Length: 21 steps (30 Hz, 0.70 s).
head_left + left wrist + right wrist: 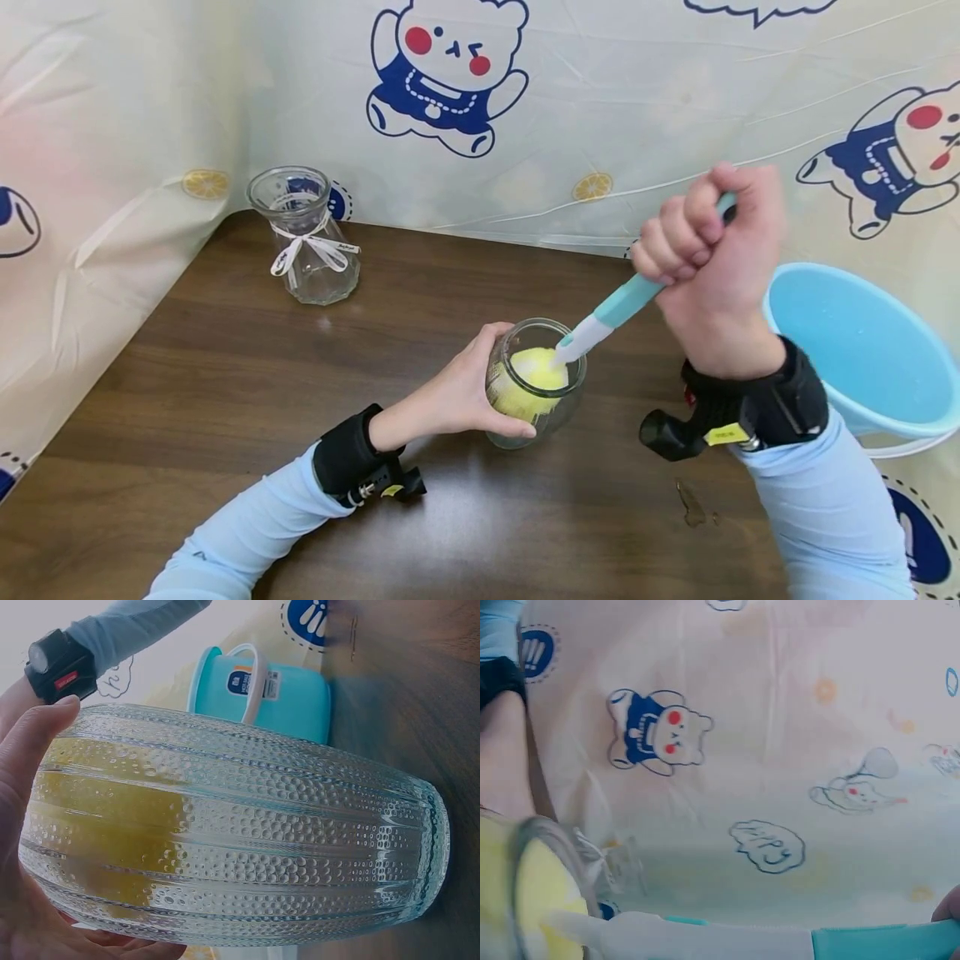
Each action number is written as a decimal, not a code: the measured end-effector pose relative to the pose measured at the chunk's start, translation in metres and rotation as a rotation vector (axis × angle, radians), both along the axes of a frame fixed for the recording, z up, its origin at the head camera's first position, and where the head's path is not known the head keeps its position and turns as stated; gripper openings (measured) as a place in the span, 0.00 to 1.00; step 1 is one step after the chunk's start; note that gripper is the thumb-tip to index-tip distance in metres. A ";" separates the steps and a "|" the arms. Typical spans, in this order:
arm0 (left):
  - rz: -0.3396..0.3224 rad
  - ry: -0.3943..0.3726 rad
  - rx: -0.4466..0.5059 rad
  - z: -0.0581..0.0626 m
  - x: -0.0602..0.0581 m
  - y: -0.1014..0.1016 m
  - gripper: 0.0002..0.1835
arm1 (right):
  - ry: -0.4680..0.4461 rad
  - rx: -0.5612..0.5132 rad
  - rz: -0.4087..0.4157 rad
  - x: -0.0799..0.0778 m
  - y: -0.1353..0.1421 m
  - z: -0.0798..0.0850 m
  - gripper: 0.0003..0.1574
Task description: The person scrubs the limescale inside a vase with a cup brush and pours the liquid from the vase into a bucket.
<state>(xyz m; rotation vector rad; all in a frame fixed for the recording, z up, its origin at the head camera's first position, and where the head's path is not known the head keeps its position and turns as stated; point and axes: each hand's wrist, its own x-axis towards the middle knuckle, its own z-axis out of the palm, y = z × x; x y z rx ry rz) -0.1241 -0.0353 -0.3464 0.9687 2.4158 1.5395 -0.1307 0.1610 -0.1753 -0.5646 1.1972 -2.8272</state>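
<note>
My left hand (465,390) holds a clear textured glass vase (300,851) around its upper body, with the thumb on the near side. The vase stands on the table, its mouth facing up. Inside its upper part sits the yellow-and-white sponge head (534,375) of a sponge brush. My right hand (723,271), raised to the right, grips the brush's teal handle (628,302) in curled fingers. The white neck (690,939) slants down through the vase's mouth. Through the bubbled glass in the left wrist view, the sponge shows as a yellow patch near the mouth.
A second glass vase (322,279) with a white ribbon bow stands at the table's back left. To the right is a light blue bucket (862,350) with a white handle. A small wet patch (690,504) lies on the brown table (225,392). A printed curtain hangs behind.
</note>
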 end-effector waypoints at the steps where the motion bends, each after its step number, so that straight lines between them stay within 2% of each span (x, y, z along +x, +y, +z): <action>1: 0.001 -0.001 -0.001 0.000 0.000 0.000 0.53 | -0.022 -0.038 0.000 -0.003 0.003 0.004 0.27; 3: 0.003 0.003 -0.003 0.000 0.000 0.000 0.54 | -0.070 -0.111 0.009 -0.009 0.010 0.010 0.27; 5: 0.006 0.008 -0.003 0.000 0.000 0.000 0.54 | -0.100 -0.126 -0.003 -0.015 0.014 0.012 0.27; 11: 0.003 -0.004 -0.005 -0.001 0.001 0.001 0.54 | -0.190 -0.113 0.032 -0.029 0.018 0.005 0.27; 15: 0.003 -0.001 -0.004 0.000 0.001 0.001 0.53 | -0.174 -0.040 0.079 -0.028 0.009 -0.001 0.27; 21: 0.004 0.022 0.009 0.001 0.000 0.001 0.54 | -0.063 0.163 0.100 -0.020 -0.008 -0.018 0.28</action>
